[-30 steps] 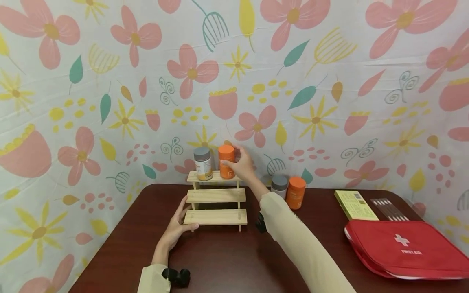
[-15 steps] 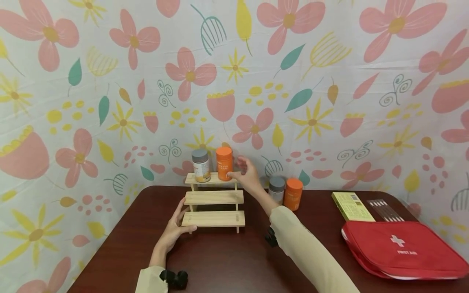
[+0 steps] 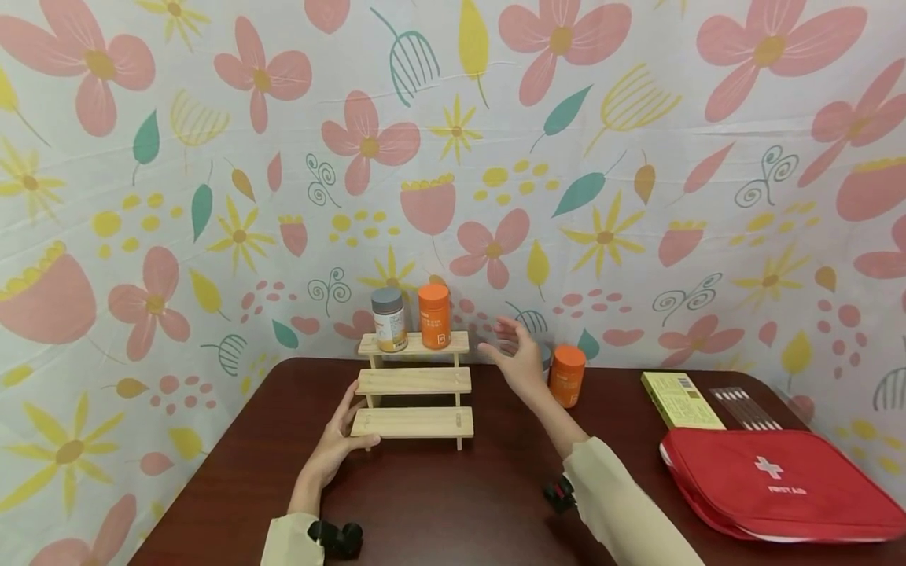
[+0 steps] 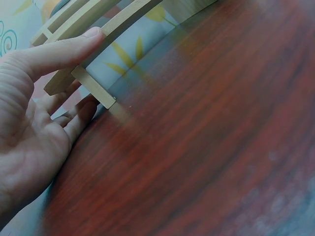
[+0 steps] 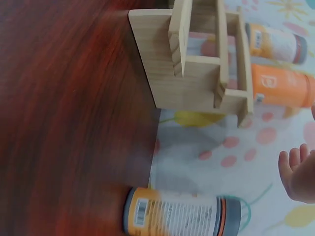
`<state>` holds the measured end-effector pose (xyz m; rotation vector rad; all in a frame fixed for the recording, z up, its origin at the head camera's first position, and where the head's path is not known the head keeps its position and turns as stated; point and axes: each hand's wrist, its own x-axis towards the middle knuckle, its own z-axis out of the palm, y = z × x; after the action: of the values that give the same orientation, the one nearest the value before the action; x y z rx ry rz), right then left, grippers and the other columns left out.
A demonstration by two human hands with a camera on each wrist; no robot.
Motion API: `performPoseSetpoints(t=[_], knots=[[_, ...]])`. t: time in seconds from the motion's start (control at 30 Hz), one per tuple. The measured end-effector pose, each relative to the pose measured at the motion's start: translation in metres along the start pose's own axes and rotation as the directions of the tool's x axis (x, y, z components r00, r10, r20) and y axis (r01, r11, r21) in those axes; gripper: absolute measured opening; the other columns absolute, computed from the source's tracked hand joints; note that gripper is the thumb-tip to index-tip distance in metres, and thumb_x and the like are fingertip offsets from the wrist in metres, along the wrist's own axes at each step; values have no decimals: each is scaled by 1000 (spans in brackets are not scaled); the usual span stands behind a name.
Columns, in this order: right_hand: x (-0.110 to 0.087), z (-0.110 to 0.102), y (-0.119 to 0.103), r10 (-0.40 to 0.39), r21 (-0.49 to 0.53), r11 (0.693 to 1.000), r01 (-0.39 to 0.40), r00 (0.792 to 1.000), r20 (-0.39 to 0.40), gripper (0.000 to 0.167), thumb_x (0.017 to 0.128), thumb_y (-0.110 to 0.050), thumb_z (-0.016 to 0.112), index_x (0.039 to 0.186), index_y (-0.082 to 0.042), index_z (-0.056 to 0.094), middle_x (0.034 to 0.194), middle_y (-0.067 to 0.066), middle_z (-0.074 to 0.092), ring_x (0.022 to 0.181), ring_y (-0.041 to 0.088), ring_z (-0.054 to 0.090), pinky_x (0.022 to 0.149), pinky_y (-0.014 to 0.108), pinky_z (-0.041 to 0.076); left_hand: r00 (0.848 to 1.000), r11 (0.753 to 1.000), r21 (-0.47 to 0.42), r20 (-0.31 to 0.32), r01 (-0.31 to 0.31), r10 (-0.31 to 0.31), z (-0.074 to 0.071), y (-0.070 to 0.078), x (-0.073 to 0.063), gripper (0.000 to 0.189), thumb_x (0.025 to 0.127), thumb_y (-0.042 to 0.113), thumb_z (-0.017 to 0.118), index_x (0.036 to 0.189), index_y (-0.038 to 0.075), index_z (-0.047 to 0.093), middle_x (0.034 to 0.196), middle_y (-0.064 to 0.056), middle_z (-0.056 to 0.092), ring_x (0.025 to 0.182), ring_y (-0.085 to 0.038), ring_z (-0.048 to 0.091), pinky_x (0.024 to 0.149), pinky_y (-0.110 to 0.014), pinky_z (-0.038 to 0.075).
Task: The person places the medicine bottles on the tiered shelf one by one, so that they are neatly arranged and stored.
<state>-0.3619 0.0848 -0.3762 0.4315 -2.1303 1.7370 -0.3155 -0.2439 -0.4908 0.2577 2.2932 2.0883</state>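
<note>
A small three-step wooden display stand [image 3: 414, 381] stands on the table. On its top step, side by side, are a white-and-yellow pill bottle with a grey lid [image 3: 390, 324] and an orange pill bottle [image 3: 435, 318]. My left hand [image 3: 331, 448] grips the stand's left end, thumb on the lowest step and the other fingers behind. My right hand [image 3: 522, 365] is in the air right of the stand, fingers spread, holding nothing. Just beyond it is another orange bottle [image 3: 568, 377]. A second grey-lidded bottle [image 5: 182, 214], mostly hidden behind my hand in the head view, shows in the right wrist view.
On the right side of the dark wooden table [image 3: 439, 503] lies a red first aid pouch [image 3: 786, 487]. Behind it are a yellow-green box [image 3: 683, 401] and a clear pack of cotton swabs [image 3: 746, 407]. A flower-print cloth [image 3: 623, 149] hangs along the back.
My right hand has let go of the orange bottle on the top step and moved right, toward the two bottles on the table. My left hand stays on the stand.
</note>
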Motion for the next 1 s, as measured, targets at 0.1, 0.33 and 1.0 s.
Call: performPoseSetpoints(t=[0.1, 0.33, 1.0], knots=[[-5, -13, 6, -2, -25, 1000, 2, 1000, 18, 66, 87, -11, 73, 143, 1, 41, 132, 24, 51, 126, 38, 48, 108, 50, 40, 1000, 1000, 1, -6, 3, -3, -1, 1, 0, 106, 82, 2, 75, 157, 36, 9, 161, -16, 24, 103, -16, 57, 67, -29, 50], [-16, -38, 14, 7, -45, 999, -6, 1000, 23, 69, 89, -13, 72, 146, -2, 35, 136, 21, 49, 130, 35, 44, 114, 49, 35, 1000, 1000, 5, -16, 11, -11, -1, -1, -1, 106, 81, 2, 76, 157, 35, 9, 161, -16, 24, 110, -22, 56, 67, -30, 50], [-18, -101, 29, 139, 39, 990, -133, 949, -283, 65, 90, -15, 70, 146, -6, 39, 129, 1, 49, 121, 8, 45, 111, 39, 37, 1000, 1000, 3, -17, 3, -3, 1, 0, 1, 107, 81, 2, 77, 157, 37, 10, 160, -16, 26, 109, -20, 57, 66, -30, 50]])
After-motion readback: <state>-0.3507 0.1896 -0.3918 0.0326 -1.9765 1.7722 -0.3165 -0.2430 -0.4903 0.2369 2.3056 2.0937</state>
